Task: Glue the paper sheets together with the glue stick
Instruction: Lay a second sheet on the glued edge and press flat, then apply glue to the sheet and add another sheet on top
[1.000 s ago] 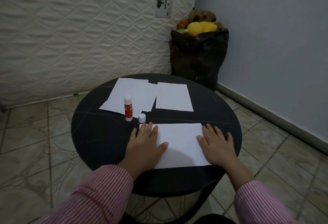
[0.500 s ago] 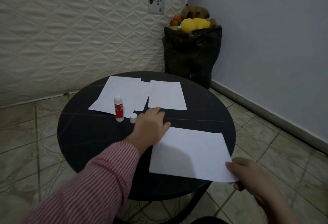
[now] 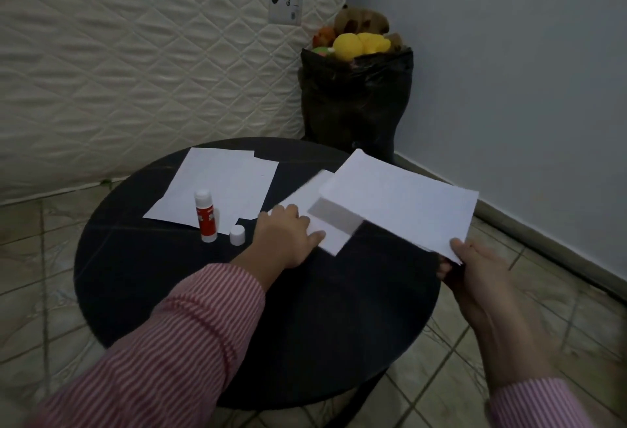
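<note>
Round black table (image 3: 135, 278), 2 overlapping paper sheets (image 3: 217, 186), upright glue stick (image 3: 205, 215), white cap (image 3: 237, 235), another sheet (image 3: 325, 231)

Your glue stick (image 3: 206, 215) stands upright and uncapped, red label, with its white cap (image 3: 237, 235) just beside it. Behind it lie two overlapping white sheets (image 3: 217, 186). A third sheet (image 3: 330, 231) lies flat further right; a fourth sheet (image 3: 403, 200) is raised, tilted above it.
</note>
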